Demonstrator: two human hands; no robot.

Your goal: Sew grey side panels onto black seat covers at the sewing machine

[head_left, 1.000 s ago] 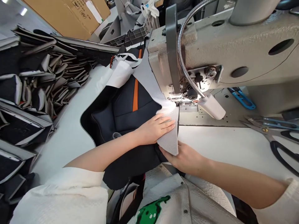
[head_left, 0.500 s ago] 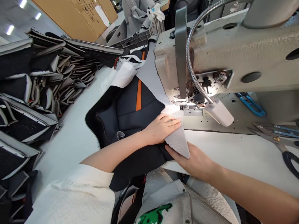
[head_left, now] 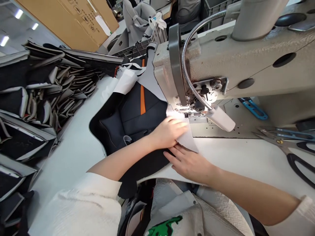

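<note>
We are resting our left hand (head_left: pixel 168 133) palm down on the gray cloth (head_left: pixel 188 141), with its fingers stretched out and looking blurry. Our right hand (head_left: pixel 190 164) is reaching to the low edge of that cloth with its fingers out straight, and we are not able to tell if it is pinching it. The gray cloth is lying on the table (head_left: pixel 233 154), just by the foot of the machine (head_left: pixel 162 62), and the dark cloth (head_left: pixel 137 126) is spreading out to its left. The machine is hiding some of the gray cloth, and our left hand is covering more. A bendy pipe (head_left: pixel 185 59) is crossing in front of the machine and holding up a lamp (head_left: pixel 220 118). A heap (head_left: pixel 71 80) of dark pieces is filling the far left, and a crate (head_left: pixel 147 44) is standing at the back near a box (head_left: pixel 78 24). Now we are counting: two hands, one machine, one lamp, one box, one orange strip (head_left: pixel 142 100) on the dark cloth, one pair of scissors (head_left: pixel 280 141) and two blue snips (head_left: pixel 253 108) on the right. The heap is holding too many pieces for us to count.
</note>
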